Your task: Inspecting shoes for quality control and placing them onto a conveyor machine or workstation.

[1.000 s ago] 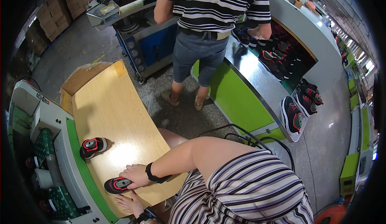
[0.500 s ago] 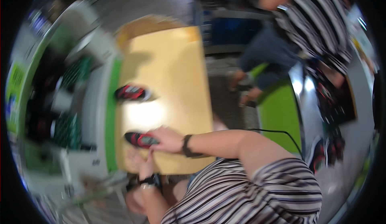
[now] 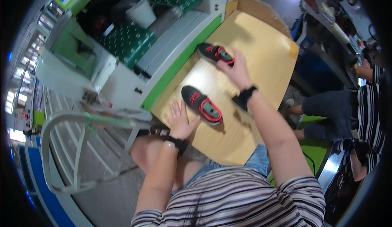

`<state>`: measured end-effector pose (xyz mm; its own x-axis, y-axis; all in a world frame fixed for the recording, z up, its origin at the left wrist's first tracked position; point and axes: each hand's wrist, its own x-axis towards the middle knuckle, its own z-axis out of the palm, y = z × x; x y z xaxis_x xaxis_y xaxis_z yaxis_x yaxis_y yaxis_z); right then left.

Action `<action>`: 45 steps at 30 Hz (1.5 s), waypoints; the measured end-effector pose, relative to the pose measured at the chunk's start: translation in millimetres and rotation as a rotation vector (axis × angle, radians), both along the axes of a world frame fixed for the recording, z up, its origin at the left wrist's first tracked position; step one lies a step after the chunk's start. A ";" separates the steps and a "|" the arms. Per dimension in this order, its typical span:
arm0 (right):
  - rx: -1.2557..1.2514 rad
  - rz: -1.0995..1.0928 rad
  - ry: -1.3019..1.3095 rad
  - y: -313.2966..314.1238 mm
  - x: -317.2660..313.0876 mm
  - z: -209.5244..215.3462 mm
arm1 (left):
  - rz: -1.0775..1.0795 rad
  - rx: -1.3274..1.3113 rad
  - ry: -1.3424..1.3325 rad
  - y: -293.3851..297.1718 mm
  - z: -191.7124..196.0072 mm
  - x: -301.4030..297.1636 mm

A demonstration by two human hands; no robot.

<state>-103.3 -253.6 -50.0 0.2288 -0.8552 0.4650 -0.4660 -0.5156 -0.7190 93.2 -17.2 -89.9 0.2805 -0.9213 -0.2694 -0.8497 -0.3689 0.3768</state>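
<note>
Two black sneakers with red laces and red collar trim rest on a pale wooden table (image 3: 261, 68). My right hand (image 3: 237, 70) grips the heel end of the far sneaker (image 3: 212, 52), thumb and fingers around its collar. Beside the near sneaker (image 3: 200, 104), my left hand (image 3: 179, 121) lies low with its fingers spread and holds nothing. Its thumb points toward that shoe's side; whether they touch, I cannot tell. Both wrists wear dark bands.
A pale machine with a green edge (image 3: 183, 59) borders the table on the left, with a green dotted belt (image 3: 126, 43) inside. Cardboard (image 3: 261, 11) lines the table's far end. A white metal rack (image 3: 81, 145) stands left. Another person (image 3: 363, 108) works at right.
My right hand has left the near sneaker and now grasps the far one. My left hand is now spread out by the near sneaker. The whole view has turned.
</note>
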 end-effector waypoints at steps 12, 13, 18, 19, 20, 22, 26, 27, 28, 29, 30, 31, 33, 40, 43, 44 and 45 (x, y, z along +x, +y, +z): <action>0.203 0.054 0.008 57.8 -22.6 -26.1 | 0.237 -0.780 0.336 -39.2 11.0 -102.8; 0.287 0.074 -0.114 68.7 -31.0 -28.9 | 0.270 -0.801 0.394 -47.2 16.0 -97.3; 0.732 0.121 -0.718 59.2 -44.3 13.0 | 0.581 -0.806 1.433 -74.8 111.0 -45.3; 0.599 0.147 -0.691 50.6 -36.8 32.8 | 0.487 -0.918 1.449 -76.2 129.8 -32.7; 0.495 0.189 -0.673 36.8 -27.7 56.4 | 0.369 -0.997 1.373 -77.2 154.2 -23.6; 0.282 0.278 -0.654 10.8 4.9 120.8 | 0.188 -1.165 0.657 -86.7 191.6 1.9; -0.213 0.372 -0.602 -85.0 118.8 179.9 | 0.304 -1.287 0.293 -143.0 216.9 73.8; -0.445 0.230 -0.364 -119.3 140.4 181.4 | 0.356 -1.302 0.242 -164.1 212.8 98.6; -0.330 0.200 -0.145 -138.9 160.0 187.7 | 0.404 -1.215 0.273 -183.4 191.3 147.9; -0.071 0.129 0.080 -138.0 177.0 180.5 | 0.345 -1.153 0.103 -191.4 197.3 157.1; 0.132 0.235 -0.027 -141.9 191.7 185.2 | 0.461 -1.082 -0.194 -200.4 180.5 181.2; 0.012 0.116 0.096 -152.6 195.3 183.2 | 0.429 -1.054 -0.136 -217.0 179.4 183.1; -0.070 -0.101 0.127 -155.2 193.5 170.6 | 0.484 -0.946 -0.068 -231.4 192.6 173.0; 0.483 0.445 0.776 38.5 52.6 -10.9 | 0.100 -0.894 0.038 -125.7 152.7 56.9; 0.156 0.473 0.823 154.7 -40.8 -46.0 | -0.049 -0.237 -0.053 -46.9 95.6 -3.5; 0.210 0.471 0.832 178.2 -56.0 -37.1 | -0.110 -0.097 -0.046 -30.7 58.8 -9.8; 0.253 0.481 0.817 195.6 -70.6 -32.8 | -0.085 -0.013 0.167 -15.8 40.4 -25.4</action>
